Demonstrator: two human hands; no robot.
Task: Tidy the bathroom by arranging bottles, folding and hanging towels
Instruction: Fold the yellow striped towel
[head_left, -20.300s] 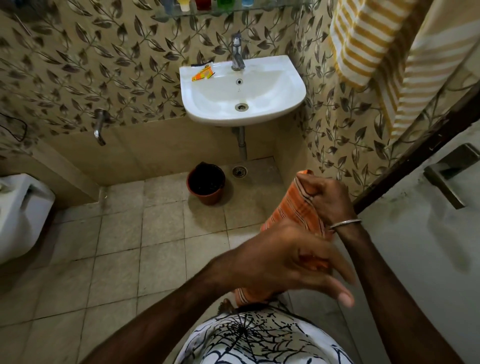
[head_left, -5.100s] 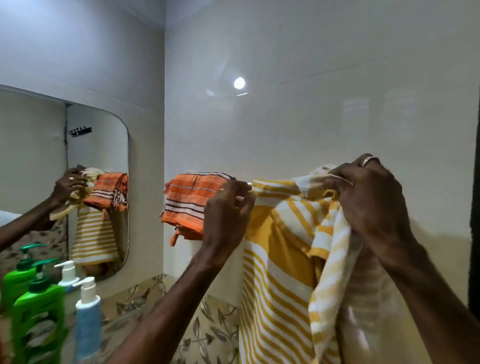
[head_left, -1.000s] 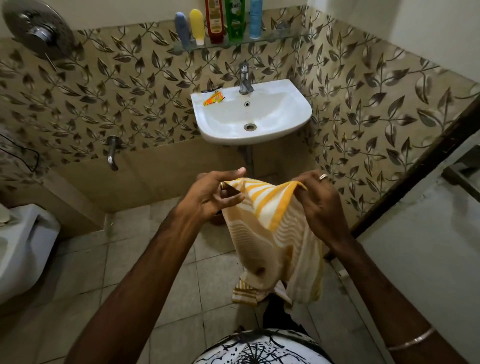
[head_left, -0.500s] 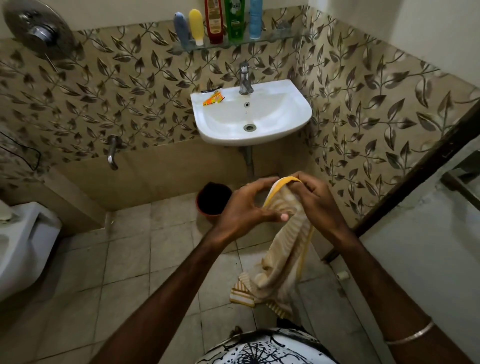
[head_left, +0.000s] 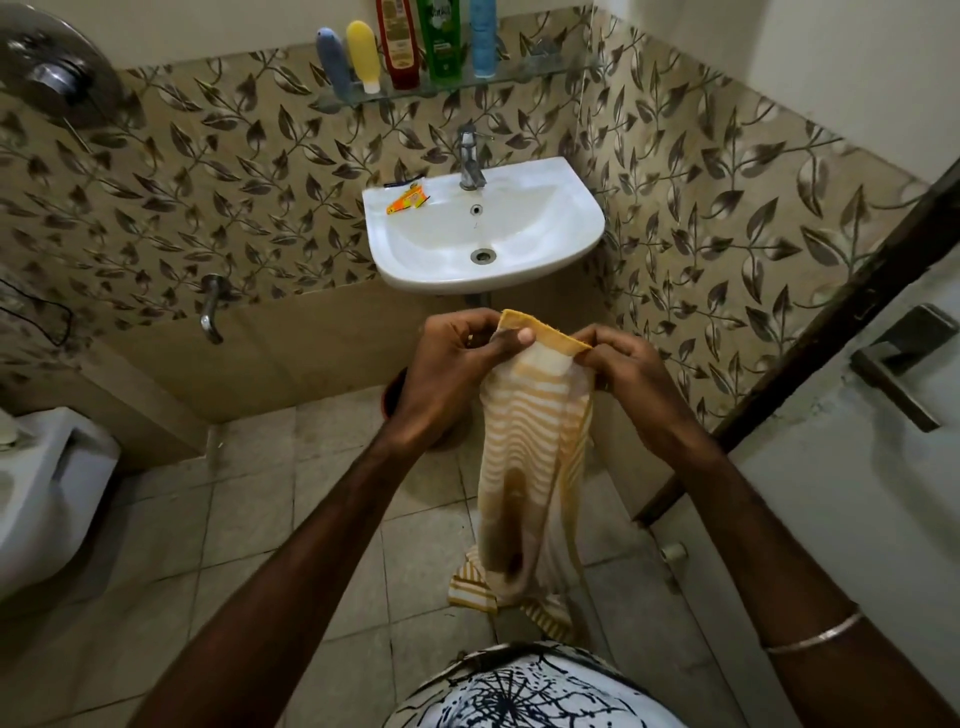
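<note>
Both hands pinch the top hem of the yellow striped towel (head_left: 535, 441): left hand (head_left: 452, 364) at one corner, right hand (head_left: 623, 369) at the other, close together. It hangs in front of the person, below the white sink (head_left: 545, 228). Bottles (head_left: 405, 47) stand on the glass shelf (head_left: 519, 78) above.

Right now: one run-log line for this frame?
stage: folding | left hand: pinching yellow striped towel top edge | right hand: pinching same edge | towel: hanging below sink, unhung
</note>
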